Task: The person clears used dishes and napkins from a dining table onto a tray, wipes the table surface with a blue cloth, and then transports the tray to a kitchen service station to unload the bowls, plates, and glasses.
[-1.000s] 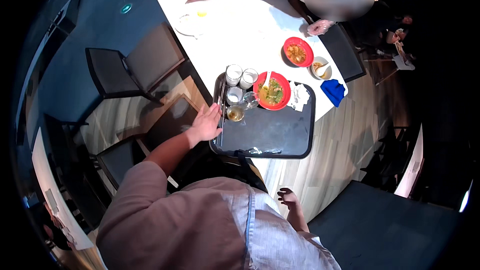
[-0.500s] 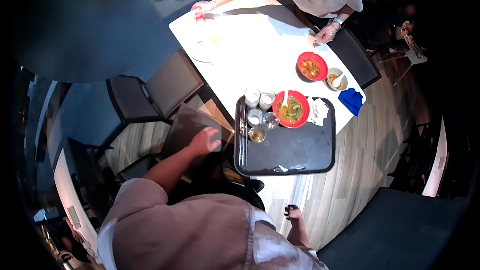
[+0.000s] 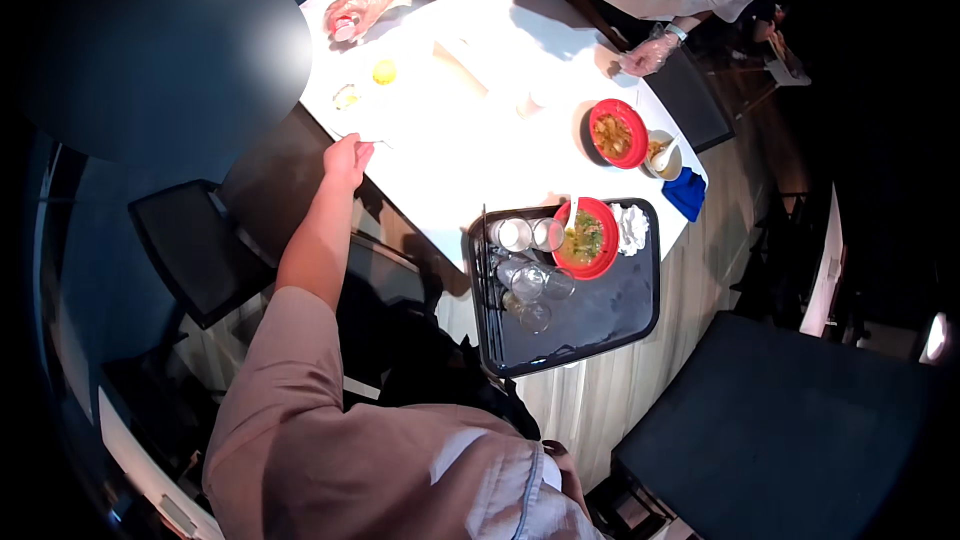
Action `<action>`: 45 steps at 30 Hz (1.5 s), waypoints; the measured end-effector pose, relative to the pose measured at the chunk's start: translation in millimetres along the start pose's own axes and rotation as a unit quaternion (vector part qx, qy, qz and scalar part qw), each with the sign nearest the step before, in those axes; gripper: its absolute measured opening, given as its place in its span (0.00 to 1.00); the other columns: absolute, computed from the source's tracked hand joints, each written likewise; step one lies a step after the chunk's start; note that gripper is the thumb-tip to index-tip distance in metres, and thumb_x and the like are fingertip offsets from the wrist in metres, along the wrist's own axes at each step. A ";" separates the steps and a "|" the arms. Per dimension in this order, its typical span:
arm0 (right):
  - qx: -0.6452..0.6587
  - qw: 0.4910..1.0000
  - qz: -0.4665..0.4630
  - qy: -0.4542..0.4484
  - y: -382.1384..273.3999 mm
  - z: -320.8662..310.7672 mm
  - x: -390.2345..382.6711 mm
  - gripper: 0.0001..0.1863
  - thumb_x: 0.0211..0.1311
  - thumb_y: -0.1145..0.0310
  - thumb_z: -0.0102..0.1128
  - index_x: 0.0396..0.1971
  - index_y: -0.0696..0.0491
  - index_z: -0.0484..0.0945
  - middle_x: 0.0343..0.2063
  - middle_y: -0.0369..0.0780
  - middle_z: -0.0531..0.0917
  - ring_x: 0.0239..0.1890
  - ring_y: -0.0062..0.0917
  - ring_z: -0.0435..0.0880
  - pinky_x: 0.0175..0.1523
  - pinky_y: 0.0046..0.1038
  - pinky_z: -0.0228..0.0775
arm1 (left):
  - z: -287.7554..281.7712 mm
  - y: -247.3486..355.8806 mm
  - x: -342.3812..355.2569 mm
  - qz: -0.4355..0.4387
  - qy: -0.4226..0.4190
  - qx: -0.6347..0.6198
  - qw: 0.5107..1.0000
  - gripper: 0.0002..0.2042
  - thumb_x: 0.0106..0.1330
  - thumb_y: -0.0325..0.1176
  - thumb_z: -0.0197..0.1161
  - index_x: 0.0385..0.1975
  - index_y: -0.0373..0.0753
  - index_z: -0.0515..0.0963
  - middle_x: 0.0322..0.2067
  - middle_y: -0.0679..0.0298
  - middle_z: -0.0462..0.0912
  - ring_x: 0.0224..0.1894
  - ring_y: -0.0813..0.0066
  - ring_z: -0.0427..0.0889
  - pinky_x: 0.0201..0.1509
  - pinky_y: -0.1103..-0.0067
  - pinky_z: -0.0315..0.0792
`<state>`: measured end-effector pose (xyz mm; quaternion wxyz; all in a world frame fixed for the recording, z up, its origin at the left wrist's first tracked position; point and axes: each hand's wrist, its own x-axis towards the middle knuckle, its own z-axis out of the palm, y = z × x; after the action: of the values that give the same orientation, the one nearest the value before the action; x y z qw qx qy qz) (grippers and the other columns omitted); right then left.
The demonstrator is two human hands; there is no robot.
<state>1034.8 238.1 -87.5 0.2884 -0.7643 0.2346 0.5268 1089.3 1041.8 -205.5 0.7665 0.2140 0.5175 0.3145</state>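
From the head: the left hand is at a glare-washed plate on the desk's left side, whether clamped I cannot tell; the right hand, mostly hidden, has an unreadable grip.

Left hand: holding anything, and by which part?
Cannot tell: the left hand is at the edge of the white table, but glare washes out anything it may hold.
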 end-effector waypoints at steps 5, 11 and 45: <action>0.005 1.000 0.000 0.012 -14.2 22.8 -12.0 0.27 0.58 0.66 0.62 0.58 0.56 0.69 0.42 0.41 0.83 0.36 0.27 0.83 0.37 0.30 0.73 | 16.8 7.0 18.7 -0.054 0.044 -0.006 0.998 0.08 0.66 0.27 0.55 0.41 0.30 0.72 0.35 0.53 0.78 0.32 0.65 0.81 0.39 0.75 0.82; -0.022 1.000 0.008 0.014 -22.7 21.2 -4.7 0.28 0.58 0.65 0.62 0.58 0.55 0.70 0.41 0.40 0.83 0.36 0.27 0.83 0.38 0.30 0.72 | 8.1 9.4 17.3 -0.090 0.017 0.043 0.995 0.06 0.66 0.26 0.56 0.37 0.30 0.71 0.29 0.58 0.75 0.30 0.68 0.79 0.35 0.78 0.81; -0.119 0.954 -0.257 -0.100 -29.2 -183.5 117.4 0.14 0.57 0.70 0.61 0.43 0.55 0.77 0.26 0.38 0.83 0.29 0.22 0.82 0.37 0.25 0.73 | -171.7 -122.2 -533.3 0.009 -0.051 0.097 0.994 0.12 0.60 0.24 0.58 0.44 0.29 0.74 0.36 0.57 0.83 0.33 0.71 0.84 0.36 0.79 0.80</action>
<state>1216.4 126.5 -141.2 0.3434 -0.7712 -0.0641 0.5322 819.7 580.1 1.9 0.7643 0.3079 0.5042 0.2583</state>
